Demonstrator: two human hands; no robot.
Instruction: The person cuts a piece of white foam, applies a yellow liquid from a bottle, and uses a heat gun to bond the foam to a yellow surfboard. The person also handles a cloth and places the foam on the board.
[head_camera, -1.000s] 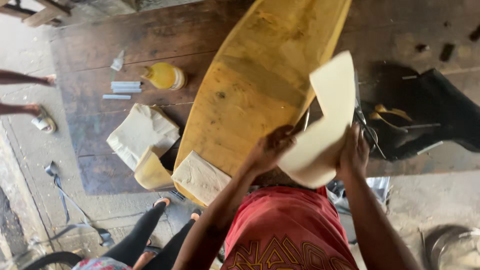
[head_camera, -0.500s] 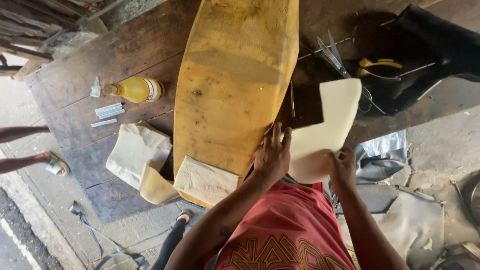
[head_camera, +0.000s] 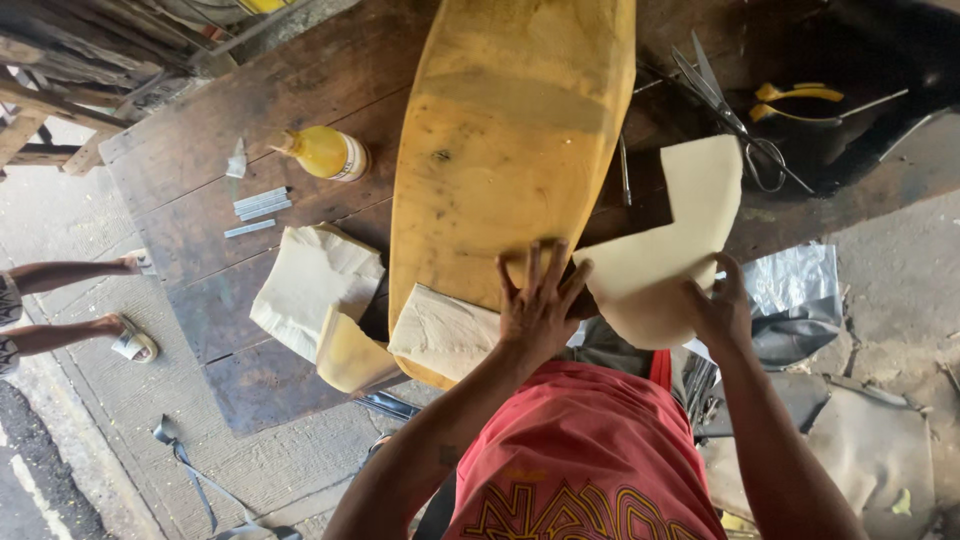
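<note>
A long yellow foam seat pad (head_camera: 515, 150) lies lengthwise on a dark wooden workbench (head_camera: 200, 220). My left hand (head_camera: 540, 300) rests flat on the pad's near end, fingers spread, touching the edge of a cream foam sheet (head_camera: 670, 250). My right hand (head_camera: 715, 305) grips that L-shaped sheet at its lower right edge, and the sheet lies beside the pad's right side.
Cream foam offcuts (head_camera: 310, 275) and a white scrap (head_camera: 445, 330) lie left of the pad. A yellow glue bottle (head_camera: 325, 152), metal strips (head_camera: 258, 203), large scissors (head_camera: 735, 125) and yellow-handled pliers (head_camera: 795, 95) are on the bench. Another person's legs (head_camera: 60, 300) stand at left.
The view has shifted left and steadied. My left hand has flattened onto the pad's near end, and the cream sheet has been lowered toward the bench beside the pad.
</note>
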